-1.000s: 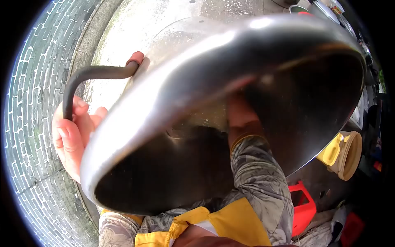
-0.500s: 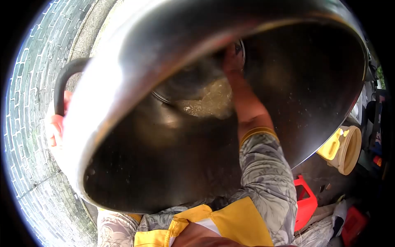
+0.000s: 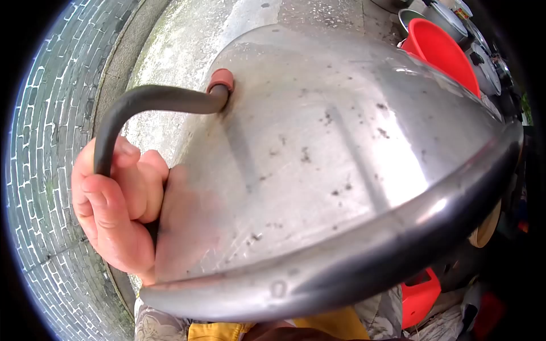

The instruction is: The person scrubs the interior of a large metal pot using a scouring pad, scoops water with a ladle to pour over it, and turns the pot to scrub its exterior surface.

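Observation:
A large stainless steel wok or deep pan [image 3: 296, 165] fills the middle, tilted with its dark-specked outer side facing me and its thick rolled rim toward my body. On its left side is a dark curved handle [image 3: 159, 98], with a reddish sleeve where it meets the metal. My left hand [image 3: 122, 210] is wrapped around the lower part of this handle, its knuckles close against the metal wall. My right hand is hidden behind the pan. Only a bit of patterned sleeve [image 3: 382, 310] shows below the rim. The pan's inside is out of sight.
A brick-patterned surface [image 3: 42, 170] curves along the left, beside pale, wet-looking concrete [image 3: 176, 54]. At the upper right, a red basin [image 3: 441, 54] stands by several metal pots. A red plastic stool [image 3: 421, 298] is at the lower right, near a tan bucket [image 3: 486, 227].
The pan has tipped over, so its outer side shows instead of the inside with cloudy liquid. My right hand, seen inside before, is now hidden. My left hand has come fully into view.

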A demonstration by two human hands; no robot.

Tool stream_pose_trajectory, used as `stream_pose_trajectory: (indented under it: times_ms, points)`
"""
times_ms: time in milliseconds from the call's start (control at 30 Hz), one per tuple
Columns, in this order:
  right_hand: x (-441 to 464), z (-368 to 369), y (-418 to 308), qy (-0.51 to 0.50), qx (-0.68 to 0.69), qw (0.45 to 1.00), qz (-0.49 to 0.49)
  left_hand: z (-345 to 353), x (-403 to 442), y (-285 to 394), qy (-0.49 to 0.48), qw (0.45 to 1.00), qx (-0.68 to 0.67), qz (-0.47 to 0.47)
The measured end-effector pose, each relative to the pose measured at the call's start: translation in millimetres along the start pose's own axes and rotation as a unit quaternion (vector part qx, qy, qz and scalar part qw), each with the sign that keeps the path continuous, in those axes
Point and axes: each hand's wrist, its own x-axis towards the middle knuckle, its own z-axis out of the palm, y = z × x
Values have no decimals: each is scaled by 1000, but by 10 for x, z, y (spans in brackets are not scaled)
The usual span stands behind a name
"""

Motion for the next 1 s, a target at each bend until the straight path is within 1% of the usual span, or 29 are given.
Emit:
stream_pose_trajectory:
  times_ms: [33, 167, 200, 267, 333, 400, 433, 467, 500, 533, 567, 600, 633, 667, 700, 733, 800, 867, 900, 933, 967, 1000]
  points:
    - [-2, 25, 69, -5, -7, 1000, 2, 9, -4, -6, 8, 1000, 6, 8]
    - [-375, 206, 206, -60, -32, 998, 5, -140, -39, -23, 38, 999, -21, -14]
    - [-524, 233, 248, -62, -33, 997, 6, -185, -42, -3, 52, 998, 17, -42]
    - [-644, 93, 351, -38, -27, 999, 4, -222, -25, 21, 73, 992, 71, -74]
    - [-491, -132, 403, 8, -16, 1000, 1, -208, -8, 10, 92, 991, 65, -76]
    - [-327, -279, 268, 3, -29, 1000, -2, -155, 1, 28, 126, 986, 45, -103]
    - [-252, -302, 154, -16, -47, 999, -3, -111, -2, 57, 167, 975, 73, -127]
    - [-290, -286, -85, -65, -73, 995, -4, -118, -4, 50, 157, 978, 59, -121]
    - [-454, -241, -439, -149, -115, 982, -13, -133, -6, 46, 147, 981, 46, -117]
    - [-646, -205, -835, -250, -127, 959, -37, -139, -8, 43, 148, 981, 48, -117]
    - [-875, -196, -1219, -320, -107, 940, -54, -137, -14, 44, 128, 984, 39, -115]
    - [-1005, -164, -1547, -281, 5, 959, -29, -131, -19, 46, 106, 988, 30, -111]
    - [-1135, -153, -1868, -240, 118, 963, -14, -124, -18, 49, 104, 988, 33, -108]
    - [-1261, -206, -2166, -127, 148, 979, -64, -123, -22, 51, 98, 989, 54, -95]
    - [-1243, -407, -2288, -52, 175, 978, -96, -132, -28, 45, 92, 989, 75, -84]
    - [-957, -584, -2282, 6, 202, 973, -113, -144, -49, 27, 96, 990, 72, -72]
    - [-264, -993, -2048, 131, 239, 954, -126, -10, -40, 64, 58, 996, -9, -65]
    - [401, -1307, -1462, 227, 255, 934, -107, -80, -47, 61, 36, 998, 3, -55]
    - [601, -1380, -1158, 256, 248, 930, -88, -113, -61, 55, 85, 993, 16, -79]
    - [901, -1174, -917, 225, 266, 937, -21, -141, -50, 42, 128, 987, 26, -97]
    - [956, -872, -619, 269, 215, 939, -6, -184, -37, 43, 125, 985, 21, -113]
    - [870, -755, -310, 310, 163, 937, 9, -216, -7, 22, 113, 988, 44, -97]
